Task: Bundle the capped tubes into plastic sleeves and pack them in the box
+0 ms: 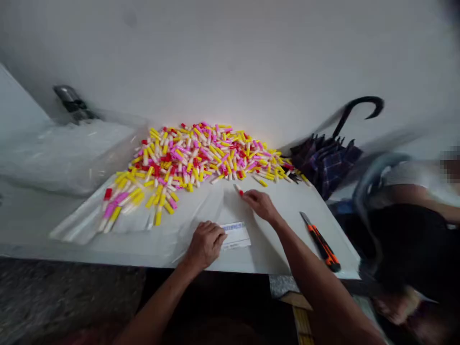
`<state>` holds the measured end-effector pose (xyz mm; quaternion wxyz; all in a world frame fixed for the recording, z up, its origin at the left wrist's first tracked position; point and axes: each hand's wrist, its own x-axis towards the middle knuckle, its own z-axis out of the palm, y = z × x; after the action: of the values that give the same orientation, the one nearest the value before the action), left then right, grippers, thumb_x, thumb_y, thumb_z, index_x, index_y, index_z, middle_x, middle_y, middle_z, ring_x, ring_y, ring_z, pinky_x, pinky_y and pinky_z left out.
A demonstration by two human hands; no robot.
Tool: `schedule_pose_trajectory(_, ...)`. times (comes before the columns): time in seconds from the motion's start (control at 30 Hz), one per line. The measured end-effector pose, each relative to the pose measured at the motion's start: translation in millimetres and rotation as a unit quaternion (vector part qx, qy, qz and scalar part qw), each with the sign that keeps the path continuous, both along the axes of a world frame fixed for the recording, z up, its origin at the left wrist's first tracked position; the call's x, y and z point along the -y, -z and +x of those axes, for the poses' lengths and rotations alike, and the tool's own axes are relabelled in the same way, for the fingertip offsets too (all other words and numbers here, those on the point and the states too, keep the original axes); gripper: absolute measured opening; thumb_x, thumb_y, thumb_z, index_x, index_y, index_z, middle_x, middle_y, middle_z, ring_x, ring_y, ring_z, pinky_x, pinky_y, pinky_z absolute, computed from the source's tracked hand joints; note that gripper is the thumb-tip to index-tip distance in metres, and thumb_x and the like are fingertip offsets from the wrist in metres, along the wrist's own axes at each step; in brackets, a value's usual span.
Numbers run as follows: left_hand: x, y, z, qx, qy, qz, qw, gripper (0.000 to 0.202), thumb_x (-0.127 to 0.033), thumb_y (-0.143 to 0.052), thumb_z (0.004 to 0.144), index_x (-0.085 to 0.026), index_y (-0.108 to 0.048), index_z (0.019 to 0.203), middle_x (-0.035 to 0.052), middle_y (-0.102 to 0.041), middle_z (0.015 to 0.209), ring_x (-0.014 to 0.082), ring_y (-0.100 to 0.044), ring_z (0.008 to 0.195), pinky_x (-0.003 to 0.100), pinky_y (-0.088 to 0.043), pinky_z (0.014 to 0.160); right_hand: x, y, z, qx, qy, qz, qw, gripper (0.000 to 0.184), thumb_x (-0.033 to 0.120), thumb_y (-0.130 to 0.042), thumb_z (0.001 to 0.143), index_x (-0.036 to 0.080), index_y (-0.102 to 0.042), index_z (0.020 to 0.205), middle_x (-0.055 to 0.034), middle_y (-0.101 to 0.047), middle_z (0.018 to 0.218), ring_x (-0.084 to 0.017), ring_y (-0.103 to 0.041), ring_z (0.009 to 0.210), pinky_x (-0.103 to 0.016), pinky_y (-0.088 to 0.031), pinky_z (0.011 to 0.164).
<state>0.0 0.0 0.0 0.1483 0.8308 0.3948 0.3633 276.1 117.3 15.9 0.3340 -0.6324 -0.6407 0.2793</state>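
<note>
White table (287, 206), tube (237, 189) in right fingers (252, 196)

My table (283, 211) has a flat white top; read 12 o'clock as straight ahead of me. From 10 to 1 o'clock, a heap of small tubes (212, 153) in yellow, pink, red and white covers the far side. At 9 o'clock, loose tubes (114, 211) lie at the heap's near edge, partly blurred. Toward 8 o'clock, clear plastic film (172, 244) lies on the surface. Near 6 o'clock, a printed paper slip (237, 237) lies flat, its left end hidden by my left hand (207, 242). At 4 o'clock, an orange-and-black utility knife (321, 243) lies with its blade toward 11 o'clock.
</note>
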Motion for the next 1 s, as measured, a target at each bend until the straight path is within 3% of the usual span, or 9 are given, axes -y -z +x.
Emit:
schedule_pose_trajectory(0.1, 0.3, -3.3, 0.8, -0.003, -0.005, -0.004, 1.000, 0.020, -0.025, -0.055, 0.104, -0.021, -0.063, 0.087, 0.0035, -0.069, 0.084, 0.0219, -0.060, 0.086, 0.041, -0.042, 0.082, -46.4, -9.8, 0.2, -0.005, 0.056, -0.003, 0.998, 0.043, 0.058, -0.055, 0.091, 0.018, -0.066, 0.077, -0.0020, -0.062, 0.062, -0.016, -0.057, 0.059, -0.026, -0.041, 0.057)
schedule_pose_trajectory(0.2, 1.2, -4.1, 0.9, -0.008, -0.010, -0.014, 1.000, 0.011, -0.030, -0.063, 0.100, -0.020, -0.068, 0.098, 0.0048, -0.070, 0.089, 0.0233, -0.061, 0.088, 0.042, -0.042, 0.083, -81.3, -13.5, -6.6, -0.008, 0.090, -0.014, 0.996, 0.046, 0.056, -0.055, 0.092, 0.020, -0.057, 0.064, -0.0009, -0.052, 0.051, -0.016, -0.051, 0.053, -0.027, -0.036, 0.052)
schedule_pose_trajectory(0.3, 1.3, -3.7, 0.7, -0.009, -0.010, -0.022, 1.000, 0.013, -0.032, -0.070, 0.095, -0.022, -0.073, 0.104, 0.0046, -0.071, 0.092, 0.0236, -0.061, 0.090, 0.042, -0.042, 0.083, -99.9, -13.4, -15.9, -0.012, 0.111, -0.024, 0.993, 0.045, 0.052, -0.063, 0.088, 0.021, -0.051, 0.057, 0.0006, -0.046, 0.047, -0.016, -0.047, 0.051, -0.028, -0.033, 0.051)
schedule_pose_trajectory(0.4, 0.0, -3.7, 0.6, -0.001, -0.005, -0.024, 1.000, 0.013, -0.027, -0.065, 0.099, -0.024, -0.073, 0.090, 0.0028, -0.070, 0.085, 0.0214, -0.060, 0.086, 0.041, -0.041, 0.081, -98.9, -15.2, -15.9, -0.026, 0.125, -0.029, 0.991, 0.043, 0.052, -0.067, 0.085, 0.021, -0.052, 0.058, -0.0001, -0.051, 0.050, -0.015, -0.049, 0.051, -0.028, -0.035, 0.051)
schedule_pose_trajectory(0.53, -1.7, -3.8, -0.2, 0.026, 0.006, -0.020, 0.999, 0.018, -0.025, -0.061, 0.102, -0.023, -0.072, 0.088, 0.0018, -0.070, 0.084, 0.0197, -0.060, 0.085, 0.040, -0.041, 0.081, -59.3, -24.9, 4.2, -0.052, 0.136, -0.025, 0.989, 0.047, 0.062, -0.062, 0.087, 0.018, -0.061, 0.071, -0.0030, -0.061, 0.061, -0.015, -0.056, 0.053, -0.026, -0.040, 0.051)
schedule_pose_trajectory(0.67, -2.2, -2.6, -1.3, 0.043, 0.007, -0.015, 0.999, 0.018, -0.025, -0.061, 0.103, -0.023, -0.072, 0.089, 0.0021, -0.071, 0.086, 0.0193, -0.061, 0.085, 0.039, -0.043, 0.082, 18.9, -38.2, 24.4, -0.062, 0.124, -0.029, 0.990, 0.050, 0.066, -0.068, 0.084, 0.016, -0.071, 0.085, -0.0018, -0.063, 0.063, -0.015, -0.055, 0.054, -0.026, -0.041, 0.052)
schedule_pose_trajectory(0.83, -2.8, -2.9, -1.5, 0.052, 0.004, 0.002, 0.999, 0.016, -0.025, -0.062, 0.102, -0.023, -0.071, 0.089, 0.0023, -0.072, 0.087, 0.0194, -0.062, 0.085, 0.039, -0.046, 0.081, 110.8, -46.2, 26.4, -0.105, 0.072, -0.062, 0.990, 0.046, 0.061, -0.076, 0.084, 0.016, -0.076, 0.090, -0.0007, -0.061, 0.064, -0.014, -0.051, 0.057, -0.027, -0.039, 0.053)
schedule_pose_trajectory(1.0, -3.5, -4.2, -1.7, 0.040, 0.002, 0.007, 0.999, 0.015, -0.024, -0.063, 0.101, -0.023, -0.072, 0.089, 0.0026, -0.073, 0.087, 0.0197, -0.063, 0.084, 0.039, -0.047, 0.081, 144.5, -48.5, 26.6, -0.209, 0.035, -0.086, 0.974, 0.037, 0.052, -0.080, 0.084, 0.017, -0.075, 0.092, -0.0023, -0.067, 0.071, -0.014, -0.056, 0.064, -0.028, -0.046, 0.060)
